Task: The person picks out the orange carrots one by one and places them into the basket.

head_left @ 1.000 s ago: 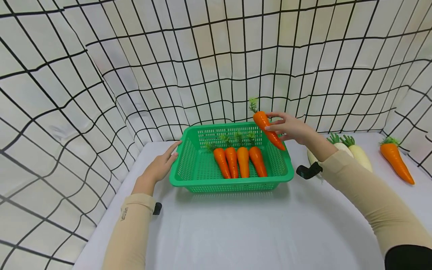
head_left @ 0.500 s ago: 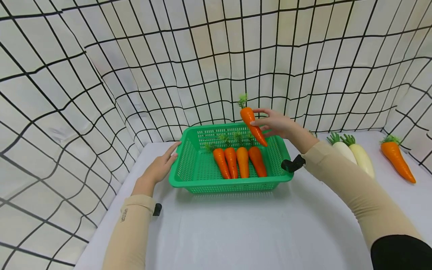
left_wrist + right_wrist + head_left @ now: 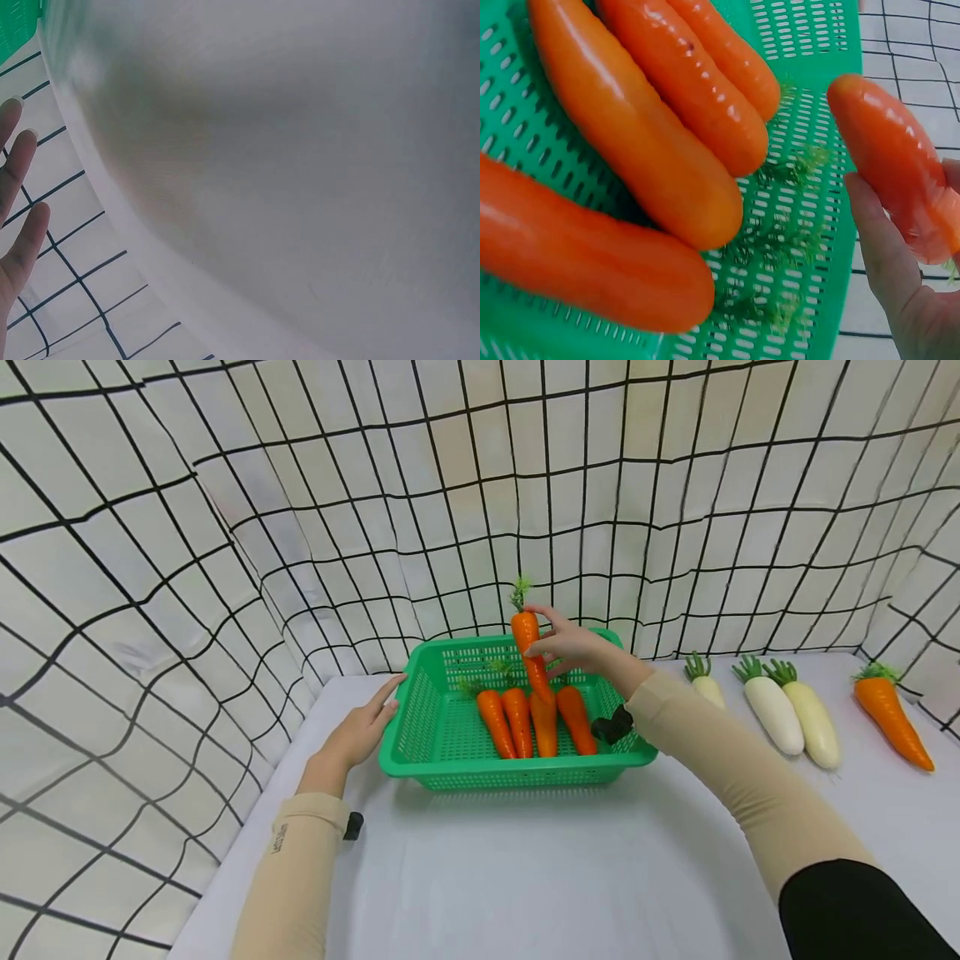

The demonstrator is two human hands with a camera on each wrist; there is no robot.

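Observation:
My right hand (image 3: 573, 647) holds an orange carrot (image 3: 527, 631) with a green leafy top between thumb and fingers. The carrot stands nearly upright above the green basket (image 3: 450, 770), its tip over the carrots inside. In the right wrist view, the thumb presses along the held carrot (image 3: 885, 142). Several carrots (image 3: 494, 722) lie side by side in the basket, tops toward the back wall. At the basket's left rim rests my left hand (image 3: 356, 735), fingers extended. The left wrist view shows only some fingers (image 3: 26, 232) and a corner of the basket (image 3: 15, 30).
To the right on the white table (image 3: 480, 868) lie a white radish (image 3: 775, 714), a paler yellowish one (image 3: 813, 727) and another (image 3: 707, 689) partly hidden by the right sleeve. Farther right lies one more carrot (image 3: 892, 722). Black netting (image 3: 480, 485) over white cloth closes off the back and sides.
My right hand has carried the carrot leftward over the basket, turned it more upright and lowered it. The third radish has come into view behind the sleeve. My left hand stays at the rim.

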